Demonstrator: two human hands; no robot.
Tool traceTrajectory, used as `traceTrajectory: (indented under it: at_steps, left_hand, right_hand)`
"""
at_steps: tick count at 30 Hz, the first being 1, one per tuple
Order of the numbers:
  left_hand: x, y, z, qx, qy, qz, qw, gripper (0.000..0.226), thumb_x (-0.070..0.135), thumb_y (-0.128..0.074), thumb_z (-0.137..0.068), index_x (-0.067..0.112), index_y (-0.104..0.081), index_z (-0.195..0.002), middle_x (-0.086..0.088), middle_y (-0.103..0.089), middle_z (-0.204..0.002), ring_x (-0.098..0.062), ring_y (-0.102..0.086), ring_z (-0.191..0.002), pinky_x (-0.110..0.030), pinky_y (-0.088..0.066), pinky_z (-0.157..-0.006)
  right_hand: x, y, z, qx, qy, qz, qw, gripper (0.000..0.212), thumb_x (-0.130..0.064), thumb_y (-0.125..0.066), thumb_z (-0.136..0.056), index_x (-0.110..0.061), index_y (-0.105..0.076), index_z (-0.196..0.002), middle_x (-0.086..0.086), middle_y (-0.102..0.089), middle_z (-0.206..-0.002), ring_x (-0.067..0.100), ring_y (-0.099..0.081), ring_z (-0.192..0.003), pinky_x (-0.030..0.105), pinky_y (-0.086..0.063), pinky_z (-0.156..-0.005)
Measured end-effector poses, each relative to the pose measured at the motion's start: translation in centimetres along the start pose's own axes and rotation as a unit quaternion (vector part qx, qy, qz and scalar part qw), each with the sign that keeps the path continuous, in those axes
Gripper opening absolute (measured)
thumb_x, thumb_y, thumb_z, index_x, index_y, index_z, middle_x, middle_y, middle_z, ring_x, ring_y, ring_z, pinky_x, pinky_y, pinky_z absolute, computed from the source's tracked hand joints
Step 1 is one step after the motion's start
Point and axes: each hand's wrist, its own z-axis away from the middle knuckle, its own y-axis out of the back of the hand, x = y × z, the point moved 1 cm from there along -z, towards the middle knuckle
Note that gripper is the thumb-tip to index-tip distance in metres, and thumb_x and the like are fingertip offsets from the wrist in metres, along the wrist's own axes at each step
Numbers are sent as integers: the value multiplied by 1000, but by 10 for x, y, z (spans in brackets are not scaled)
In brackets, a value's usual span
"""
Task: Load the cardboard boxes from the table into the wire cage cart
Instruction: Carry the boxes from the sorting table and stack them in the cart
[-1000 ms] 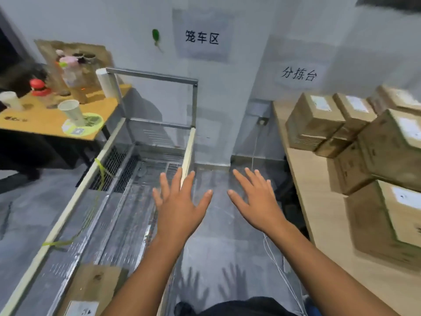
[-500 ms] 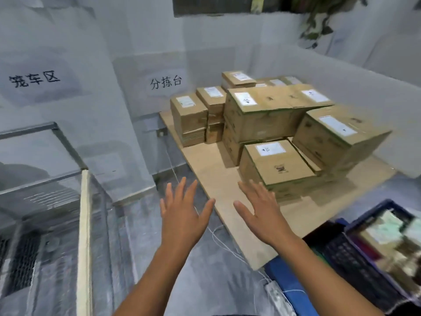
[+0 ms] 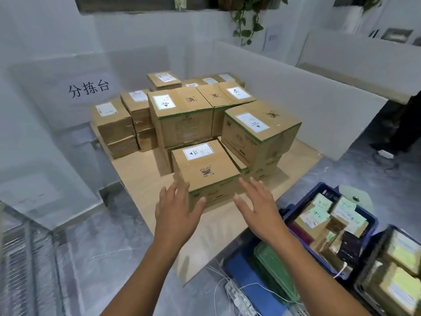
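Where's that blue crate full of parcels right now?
Head view, lower right: the blue crate sits below the table's near right edge, just right of the right hand.

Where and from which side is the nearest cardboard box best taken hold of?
Probably grip the nearest box by its left and right walls, coming from the near table edge: it sits flat in front of the stack, left hand and right hand flanking it.

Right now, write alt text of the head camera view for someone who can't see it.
Open left hand and right hand reach toward the nearest cardboard box on a wooden table piled with labelled boxes. A blue crate of parcels sits lower right.
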Motion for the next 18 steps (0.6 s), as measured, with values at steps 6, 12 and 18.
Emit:
traceTrajectory:
  at_steps: [6,12,18]
  left_hand:
    - [24,-24,-40,-19,-16,12,1000,70,68,-46,-95,34,-36,-155,3,-20,-168,-23,-8,-156,-52,-18,-124]
    - [66,-53,-112,-55,-51,49,996,70,62,-51,-95,33,-35,-156,-1,-20,-168,-22,-5,-156,-48,-17,-125]
    - [121,-90,-179,-103,-81,126,983,71,67,-49,-95,41,-27,-157,-2,-8,-171,-20,3,-157,-57,-20,-123]
  right_hand:
    - [30,21,-32,37,-27,0,999,65,-67,-34,-98,-43,-26,-158,-9,-12,-169,12,0,-156,51,-9,-126]
    - [56,45,-72,94,-104,23,990,69,-69,-32,-95,-40,-28,-158,-2,-17,-169,17,-7,-156,45,-9,-127]
    - [68,78,-104,126,-138,74,980,73,-79,-26,-92,-45,-26,-157,-6,-15,-169,15,-5,-156,44,-6,-127]
